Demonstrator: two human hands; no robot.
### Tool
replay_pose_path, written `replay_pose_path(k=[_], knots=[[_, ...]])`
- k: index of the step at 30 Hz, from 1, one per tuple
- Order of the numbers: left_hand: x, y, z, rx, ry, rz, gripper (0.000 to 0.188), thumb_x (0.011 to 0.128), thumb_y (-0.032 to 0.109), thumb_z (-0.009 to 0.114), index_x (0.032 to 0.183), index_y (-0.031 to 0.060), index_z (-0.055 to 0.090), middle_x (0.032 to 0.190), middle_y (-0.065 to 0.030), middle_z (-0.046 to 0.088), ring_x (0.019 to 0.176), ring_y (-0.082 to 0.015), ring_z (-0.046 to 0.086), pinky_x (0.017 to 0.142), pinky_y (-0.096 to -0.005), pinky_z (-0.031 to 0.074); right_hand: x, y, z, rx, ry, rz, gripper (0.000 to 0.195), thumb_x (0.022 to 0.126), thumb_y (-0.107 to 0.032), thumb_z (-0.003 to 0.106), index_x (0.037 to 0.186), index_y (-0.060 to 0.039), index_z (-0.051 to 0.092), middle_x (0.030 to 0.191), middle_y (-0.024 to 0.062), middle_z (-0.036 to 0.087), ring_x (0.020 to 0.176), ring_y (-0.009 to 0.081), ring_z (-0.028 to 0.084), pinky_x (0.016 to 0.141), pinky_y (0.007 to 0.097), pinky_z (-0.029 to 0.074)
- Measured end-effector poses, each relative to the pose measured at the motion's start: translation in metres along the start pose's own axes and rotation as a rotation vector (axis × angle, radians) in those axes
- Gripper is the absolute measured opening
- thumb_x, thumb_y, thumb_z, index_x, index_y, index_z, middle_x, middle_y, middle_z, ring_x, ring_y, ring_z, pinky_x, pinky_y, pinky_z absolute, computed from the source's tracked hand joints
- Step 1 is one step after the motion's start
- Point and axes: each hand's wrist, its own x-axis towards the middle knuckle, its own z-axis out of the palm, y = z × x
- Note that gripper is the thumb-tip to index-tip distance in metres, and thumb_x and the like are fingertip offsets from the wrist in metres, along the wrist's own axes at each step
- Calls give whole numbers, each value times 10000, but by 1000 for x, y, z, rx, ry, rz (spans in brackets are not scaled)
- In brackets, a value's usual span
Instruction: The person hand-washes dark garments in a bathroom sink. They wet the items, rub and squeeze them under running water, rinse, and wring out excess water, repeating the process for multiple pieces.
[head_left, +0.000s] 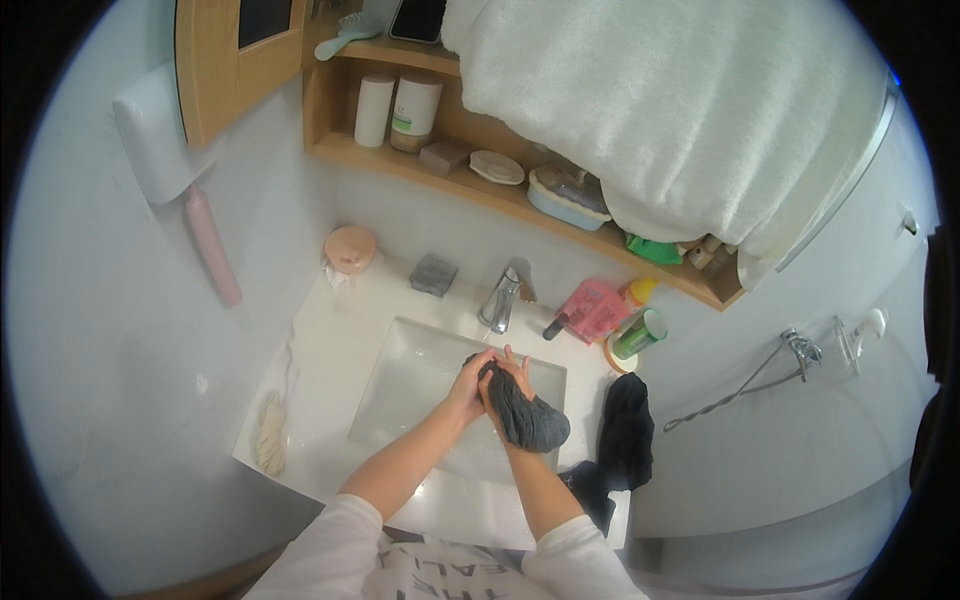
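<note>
Over a rectangular sink basin (409, 375), both my hands are at a wet-looking grey cloth item (525, 420), perhaps a sock. My left hand (471, 386) grips its upper end, fingers curled round it. My right hand (514, 375) is against the same end with some fingers stretched out, and the rest of the cloth drapes over that wrist. A chrome faucet (500, 300) stands just beyond my hands, with what looks like a thin stream of water below its spout. Dark cloth items (627, 431) lie on the counter right of the basin.
A twisted beige cloth (271, 435) lies on the counter's left. Behind the basin are a pink bowl (350, 249), a grey soap block (433, 274), a pink refill pouch (592, 311) and a green cup (640, 334). A wooden shelf (450, 187) and a white towel (660, 112) are above.
</note>
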Motion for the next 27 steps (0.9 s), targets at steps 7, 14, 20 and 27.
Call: replay_pose_path(k=[7, 14, 20, 27], knots=[[-9, 16, 19, 45, 41, -149, 211, 793, 277, 472, 816, 71, 516, 809, -77, 563, 754, -190, 571, 667, -332, 484, 3, 7, 3, 37, 35, -104, 162, 746, -62, 562, 877, -4, 487, 878, 122, 551, 1000, 280, 536, 993, 464, 257], [13, 1, -18, -61, 27, -38, 193, 757, 231, 446, 716, 53, 507, 716, -64, 549, 697, -182, 556, 663, -310, 480, 12, -12, 0, 197, -107, -14, 120, 755, -75, 568, 832, -14, 499, 815, 117, 551, 797, 252, 566, 966, 425, 321], [10, -5, -27, -4, -47, -166, 245, 777, 300, 433, 788, 75, 529, 807, -93, 574, 803, -214, 572, 749, -324, 467, -9, 19, 4, -7, -55, -94, 269, 657, -70, 604, 907, -4, 531, 910, 143, 563, 893, 287, 546, 915, 450, 352], [-18, 13, -3, 87, -50, -277, 698, 764, 659, 329, 1233, 143, 360, 1193, -96, 449, 1088, -241, 464, 894, -400, 396, 15, -31, -22, 343, -43, 232, 118, 784, -89, 558, 889, -38, 538, 903, 134, 566, 900, 212, 550, 799, 308, 423]])
